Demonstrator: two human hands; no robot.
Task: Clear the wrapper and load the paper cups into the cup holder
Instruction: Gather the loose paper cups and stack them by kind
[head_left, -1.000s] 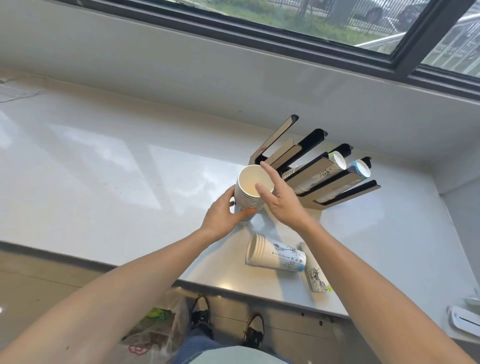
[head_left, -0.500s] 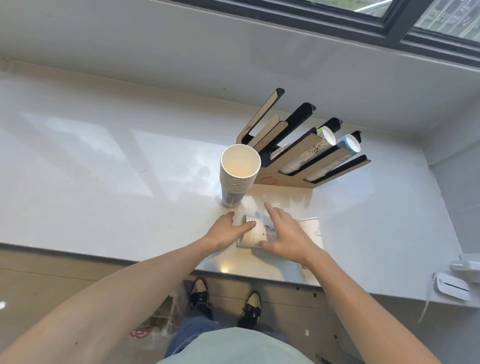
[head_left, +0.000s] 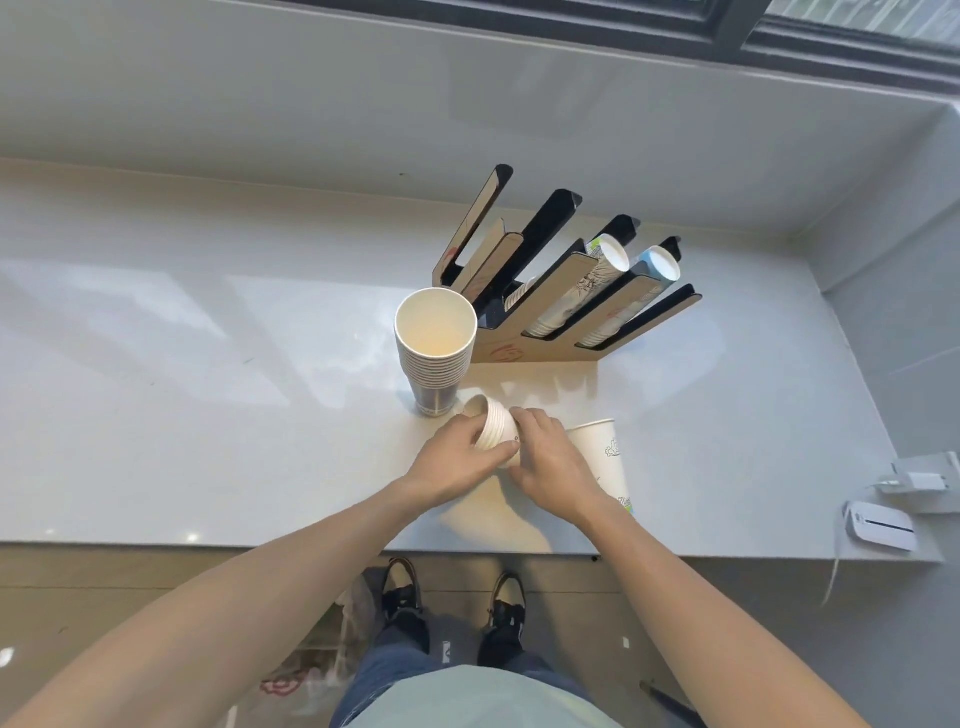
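A tall upright stack of white paper cups (head_left: 435, 353) stands on the white counter (head_left: 182, 415) just left of the black-and-cardboard cup holder (head_left: 561, 280). Two of the holder's right slots hold cup stacks (head_left: 608, 260). A short stack of cups (head_left: 493, 426) is tilted on its side, rims pointing up-left, with my left hand (head_left: 457, 457) gripping it from the left and my right hand (head_left: 545, 462) gripping it from the right. Another printed white cup (head_left: 605, 457) lies on the counter just right of my right hand.
White devices with a cable (head_left: 883, 525) sit at the counter's right end. A plastic bag (head_left: 311, 665) lies on the floor beside my shoes (head_left: 402, 587). The window sill wall (head_left: 363, 104) runs behind the holder.
Both hands let go of the tall stack, which now stands on the counter, dropped to the short stack lying nearer me, and now hold it lifted and tilted.
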